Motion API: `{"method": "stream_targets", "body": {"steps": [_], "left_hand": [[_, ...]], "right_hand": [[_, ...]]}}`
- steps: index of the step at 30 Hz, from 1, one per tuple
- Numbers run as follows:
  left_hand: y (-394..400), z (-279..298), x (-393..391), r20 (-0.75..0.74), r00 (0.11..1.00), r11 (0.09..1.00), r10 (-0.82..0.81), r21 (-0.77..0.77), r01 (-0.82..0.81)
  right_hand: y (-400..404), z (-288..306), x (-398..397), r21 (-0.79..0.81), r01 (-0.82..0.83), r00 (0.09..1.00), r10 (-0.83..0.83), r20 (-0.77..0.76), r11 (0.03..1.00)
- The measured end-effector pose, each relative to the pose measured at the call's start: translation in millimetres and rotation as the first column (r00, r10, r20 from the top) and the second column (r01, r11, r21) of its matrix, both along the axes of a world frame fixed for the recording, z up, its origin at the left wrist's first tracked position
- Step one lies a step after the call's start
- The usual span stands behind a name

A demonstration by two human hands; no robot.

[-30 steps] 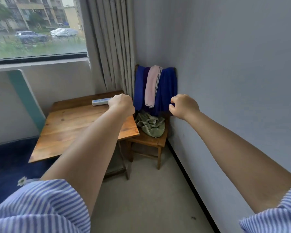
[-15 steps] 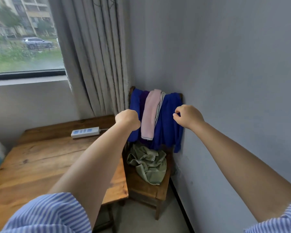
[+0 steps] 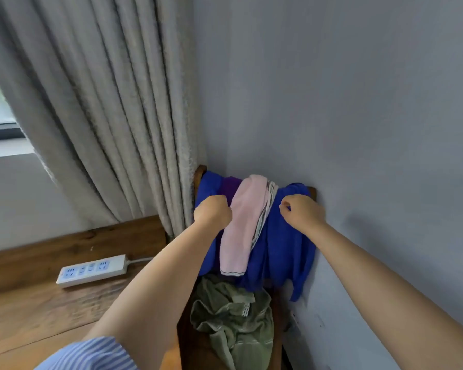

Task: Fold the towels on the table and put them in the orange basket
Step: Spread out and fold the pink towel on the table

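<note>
Both your hands have closed in on the chair back since a moment ago. Your left hand [image 3: 212, 212] is fisted against the blue cloth's [image 3: 278, 252] left side beside the pink towel [image 3: 245, 225]; whether it grips fabric cannot be told. Your right hand [image 3: 301, 211] pinches the blue cloth near the chair's top rail. A green towel [image 3: 233, 321] lies crumpled on the chair seat [image 3: 190, 343]. No towel is on the table [image 3: 38, 311] yet, and no orange basket shows, so folding likely waits on gathering.
</note>
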State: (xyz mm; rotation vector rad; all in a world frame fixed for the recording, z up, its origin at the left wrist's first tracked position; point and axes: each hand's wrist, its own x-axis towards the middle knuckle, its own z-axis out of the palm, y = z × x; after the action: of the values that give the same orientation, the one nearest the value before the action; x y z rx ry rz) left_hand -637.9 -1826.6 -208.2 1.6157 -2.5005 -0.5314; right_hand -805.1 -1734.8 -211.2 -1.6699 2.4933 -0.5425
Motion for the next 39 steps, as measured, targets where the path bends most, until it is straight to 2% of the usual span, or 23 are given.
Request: {"method": "stream_targets", "body": {"steps": [4, 7, 10, 13, 18, 24, 26, 29, 33, 35, 37, 39], "left_hand": [[-61.9, -19.2, -35.9, -0.098, 0.995, 0.999, -0.014, 0.051, 0.019], [-88.3, -38.0, -57.4, -0.228, 0.973, 0.993, 0.045, 0.115, -0.019], [-104.1, -55.0, -72.0, -0.284, 0.958, 0.994, 0.039, 0.112, -0.007], [-111.2, -64.6, -79.4, -0.335, 0.942, 0.999, -0.011, 0.045, 0.027], [-102.6, -69.4, -85.3, -0.372, 0.926, 0.997, -0.065, 0.022, 0.078], [-99.1, -58.1, -84.1, -0.474, 0.878, 0.992, 0.064, 0.127, -0.003], [-96.8, -48.0, -82.9, -0.503, 0.862, 0.994, 0.056, 0.108, -0.002], [-89.6, -24.7, -82.6, -0.570, 0.818, 0.996, 0.075, 0.080, -0.035], [-73.6, 11.4, -70.7, -0.697, 0.712, 0.994, 0.084, 0.007, -0.111], [-61.5, 27.9, -52.5, -0.766, 0.630, 0.983, 0.130, 0.018, -0.182], [-49.2, 42.2, -28.5, -0.821, 0.544, 0.969, 0.172, 0.041, -0.245], [-37.7, 54.7, 0.8, -0.852, 0.495, 0.944, 0.171, -0.002, -0.329]], "right_hand": [[-57.1, -12.7, -14.3, -0.048, 0.073, 0.991, -0.068, 0.113, 0.996], [-83.3, -24.1, -20.2, -0.065, 0.126, 0.983, -0.116, 0.142, 0.990], [-102.9, -36.7, -26.9, -0.033, 0.179, 0.974, -0.172, 0.149, 0.983], [-117.1, -44.3, -34.0, -0.034, 0.225, 0.966, -0.218, 0.140, 0.974], [-115.2, -53.7, -39.5, -0.060, 0.197, 0.973, -0.188, 0.134, 0.979], [-114.1, -46.5, -43.2, -0.116, 0.291, 0.919, -0.244, 0.309, 0.950], [-114.6, -37.8, -44.3, -0.161, 0.284, 0.917, -0.218, 0.335, 0.945], [-112.7, -13.3, -45.5, -0.314, 0.244, 0.927, -0.126, 0.353, 0.918], [-103.7, 29.1, -38.6, -0.529, 0.229, 0.918, 0.001, 0.398, 0.817], [-98.9, 50.5, -22.9, -0.591, 0.190, 0.912, 0.082, 0.402, 0.784], [-95.6, 68.4, 0.4, -0.637, 0.115, 0.916, 0.167, 0.366, 0.762], [-90.9, 85.9, 30.1, -0.683, 0.026, 0.902, 0.277, 0.330, 0.730]]}}
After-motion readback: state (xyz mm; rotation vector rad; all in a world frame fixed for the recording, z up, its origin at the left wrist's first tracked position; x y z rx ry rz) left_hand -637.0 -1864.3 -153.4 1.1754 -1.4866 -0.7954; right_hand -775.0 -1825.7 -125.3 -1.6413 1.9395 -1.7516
